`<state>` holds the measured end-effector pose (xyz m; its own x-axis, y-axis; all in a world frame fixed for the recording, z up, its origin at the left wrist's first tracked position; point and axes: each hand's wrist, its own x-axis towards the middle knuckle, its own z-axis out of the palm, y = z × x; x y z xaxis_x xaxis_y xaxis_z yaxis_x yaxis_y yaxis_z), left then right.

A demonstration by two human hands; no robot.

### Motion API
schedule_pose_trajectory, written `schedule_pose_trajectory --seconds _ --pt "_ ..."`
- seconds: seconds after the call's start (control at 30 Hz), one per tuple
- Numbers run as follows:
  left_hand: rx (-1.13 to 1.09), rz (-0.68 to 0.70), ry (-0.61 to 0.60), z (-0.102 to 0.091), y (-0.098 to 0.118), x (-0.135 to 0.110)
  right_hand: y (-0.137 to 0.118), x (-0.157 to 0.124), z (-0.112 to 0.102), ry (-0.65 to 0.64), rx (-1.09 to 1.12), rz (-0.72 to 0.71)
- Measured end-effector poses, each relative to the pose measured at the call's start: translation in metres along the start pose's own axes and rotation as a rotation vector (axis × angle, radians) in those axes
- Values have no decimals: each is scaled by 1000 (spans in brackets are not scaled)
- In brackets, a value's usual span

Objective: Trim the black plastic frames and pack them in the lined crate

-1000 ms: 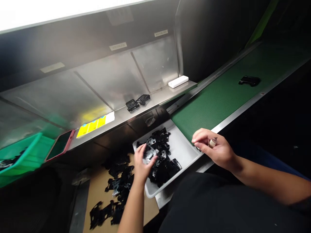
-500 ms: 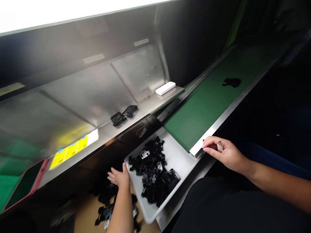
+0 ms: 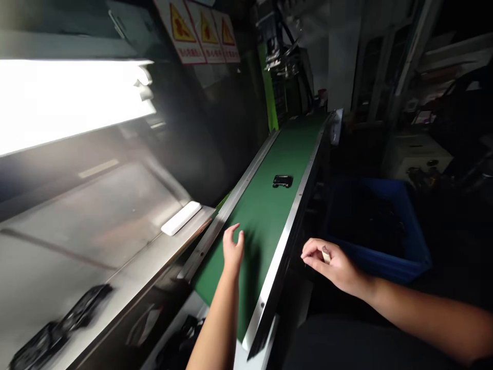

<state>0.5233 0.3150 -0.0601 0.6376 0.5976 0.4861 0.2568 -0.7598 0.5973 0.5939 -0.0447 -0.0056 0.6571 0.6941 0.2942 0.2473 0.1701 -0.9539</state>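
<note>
Fingers (image 3: 234, 237) of the left hand (image 3: 232, 254) spread open, holding nothing, above the green conveyor belt (image 3: 265, 226). Right hand (image 3: 333, 264) curls loosely around a small pale tag (image 3: 326, 255), grip unclear. Black molded part (image 3: 282, 181) lies on the belt, 1 o'clock from the left hand, 11 o'clock from the right.

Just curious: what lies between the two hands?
The head view shows a green conveyor belt and its metal rail between left hand and right hand.

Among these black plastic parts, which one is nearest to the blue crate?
The lone black plastic part on the green conveyor belt; the others lie blurred on the steel shelf, farther away.
</note>
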Motion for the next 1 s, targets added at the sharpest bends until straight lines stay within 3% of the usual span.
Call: schedule_pose_trajectory --seconds 0.1,0.23,0.33,0.47,0.6,0.73,0.83,1.0 --pt "-54 32 -130 70 43 47 16 5 -38 77 -9 56" --pt "-59 -6 -154 144 99 99 33 11 -84 162 -50 87" --pt "-39 -74 -110 178 133 129 42 18 -113 207 -78 81" --pt "-27 -160 -68 198 159 148 53 27 -136 241 -87 61" --pt "-84 -149 -67 195 166 150 60 34 -144 246 -63 34" --pt "-203 -33 -98 169 169 132 54 43 -147 232 -13 -19" --pt "-285 62 -118 131 175 95 36 55 -147 212 41 -79" --pt "-336 139 -120 51 196 4 -8 77 -128 143 139 -217"
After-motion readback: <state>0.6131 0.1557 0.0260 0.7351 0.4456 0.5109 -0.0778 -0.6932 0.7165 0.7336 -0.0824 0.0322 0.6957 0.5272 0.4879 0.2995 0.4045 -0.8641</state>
